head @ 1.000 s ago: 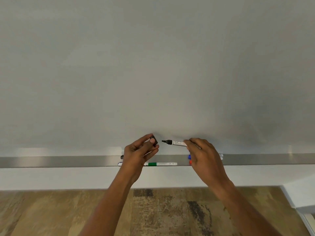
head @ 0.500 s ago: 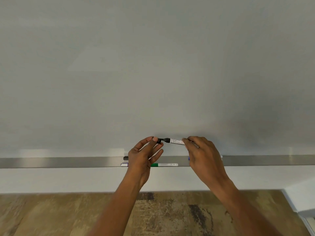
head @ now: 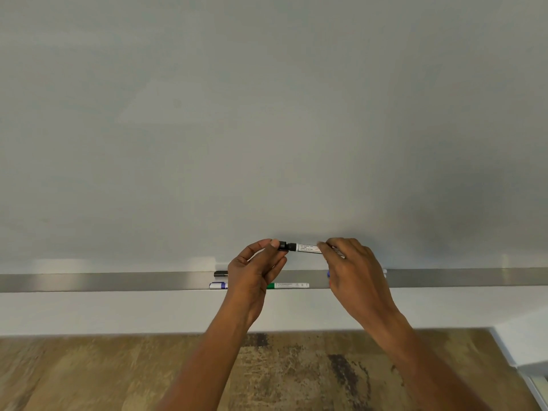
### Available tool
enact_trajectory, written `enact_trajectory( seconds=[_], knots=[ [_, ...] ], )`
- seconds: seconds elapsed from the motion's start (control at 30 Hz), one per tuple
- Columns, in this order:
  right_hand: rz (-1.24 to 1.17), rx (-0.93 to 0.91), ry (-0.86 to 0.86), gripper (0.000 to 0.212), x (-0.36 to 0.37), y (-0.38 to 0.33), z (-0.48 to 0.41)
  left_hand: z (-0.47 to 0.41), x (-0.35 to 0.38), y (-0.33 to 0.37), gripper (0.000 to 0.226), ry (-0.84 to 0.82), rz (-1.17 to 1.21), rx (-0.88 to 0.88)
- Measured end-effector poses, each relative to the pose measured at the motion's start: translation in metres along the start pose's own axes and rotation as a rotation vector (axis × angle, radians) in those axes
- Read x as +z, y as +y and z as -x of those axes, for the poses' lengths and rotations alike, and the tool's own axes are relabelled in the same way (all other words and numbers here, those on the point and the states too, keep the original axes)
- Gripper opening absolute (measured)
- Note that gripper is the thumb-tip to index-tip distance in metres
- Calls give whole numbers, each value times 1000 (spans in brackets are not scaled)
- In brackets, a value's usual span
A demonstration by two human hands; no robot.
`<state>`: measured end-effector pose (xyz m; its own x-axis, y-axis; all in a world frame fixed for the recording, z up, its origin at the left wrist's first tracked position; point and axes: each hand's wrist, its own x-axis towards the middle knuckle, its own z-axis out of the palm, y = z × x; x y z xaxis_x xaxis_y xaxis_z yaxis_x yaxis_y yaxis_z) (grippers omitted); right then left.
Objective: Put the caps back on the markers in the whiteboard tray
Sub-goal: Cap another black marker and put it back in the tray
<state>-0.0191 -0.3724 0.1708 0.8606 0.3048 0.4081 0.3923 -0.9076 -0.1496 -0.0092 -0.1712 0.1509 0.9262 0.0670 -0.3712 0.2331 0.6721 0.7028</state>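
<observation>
A black marker (head: 308, 249) with a white label is held level above the metal whiteboard tray (head: 118, 281). My right hand (head: 353, 268) grips its rear end. My left hand (head: 255, 271) pinches the black cap (head: 283, 246), which sits over the marker's tip. In the tray lie a green marker (head: 287, 285), a purple-ended marker (head: 218, 285) and a black piece (head: 221, 273), all partly hidden behind my left hand. A blue bit (head: 328, 274) shows beside my right hand.
The grey whiteboard (head: 267, 129) fills the upper view. A white wall strip runs below the tray, with wood-pattern floor (head: 118, 372) beneath. A white corner (head: 522, 342) juts in at the lower right.
My left hand brought the black cap rightward onto the marker's tip; a second ago the cap and tip were apart. My right hand kept holding the marker.
</observation>
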Motion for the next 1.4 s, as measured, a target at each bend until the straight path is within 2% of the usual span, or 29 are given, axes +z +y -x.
enact_trajectory(
  seconds=[0.2,0.33,0.47,0.67,0.93,1.13,1.2,1.23,1.33,1.4],
  knots=[
    [-97,-50,-61,48,5,1,-4,-1,2,-2,27,9,-128,58],
    [-143,-78,-106,32,10,1,-8,-4,1,-3,18,-21,-194,63],
    [-146,-112,-123,26,15,3,-13,-9,-3,-4,19,-10,-277,91],
    [-216,-85,-108,25,27,6,-22,-24,-7,-1,20,-35,-330,132],
    [-218,-78,-177,25,41,4,-33,-41,-22,-4,21,-49,-294,69],
    [-450,1,-202,29,68,3,-37,-63,-43,-3,18,22,-346,95],
    [-449,7,-191,25,84,3,-32,-71,-56,-8,14,46,-466,107],
    [-443,22,-199,24,92,4,-28,-75,-65,-11,13,76,-607,142],
    [-408,98,-250,25,124,8,-16,-89,-99,-18,20,151,-1248,385],
    [-360,154,-288,25,144,10,-10,-98,-119,-24,23,98,-1488,470]
  ],
)
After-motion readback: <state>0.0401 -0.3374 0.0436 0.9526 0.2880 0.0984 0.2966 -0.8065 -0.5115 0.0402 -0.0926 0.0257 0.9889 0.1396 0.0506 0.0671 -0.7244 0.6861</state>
